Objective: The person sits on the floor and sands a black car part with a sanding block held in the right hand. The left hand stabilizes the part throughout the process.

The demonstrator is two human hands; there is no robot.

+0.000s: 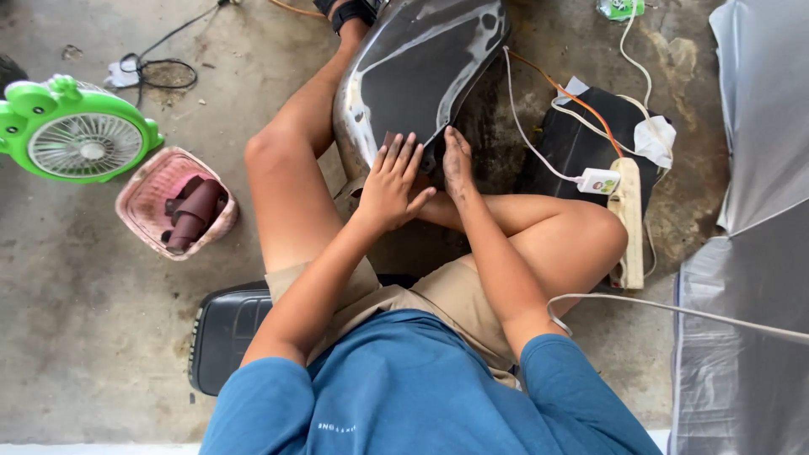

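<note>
While left hand presses sandpaper flat-fingered on tank, keep right hand, fingers flat, empty, bracing edge.

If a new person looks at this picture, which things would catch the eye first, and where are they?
First, the two hands at centre: the left hand lies flat, seemingly on a brown sheet, against the edge of a dark metal tank between the knees, and the right hand rests beside it. Next, the bright green fan at far left, with a pink basket of brown rolls beside it.
</note>
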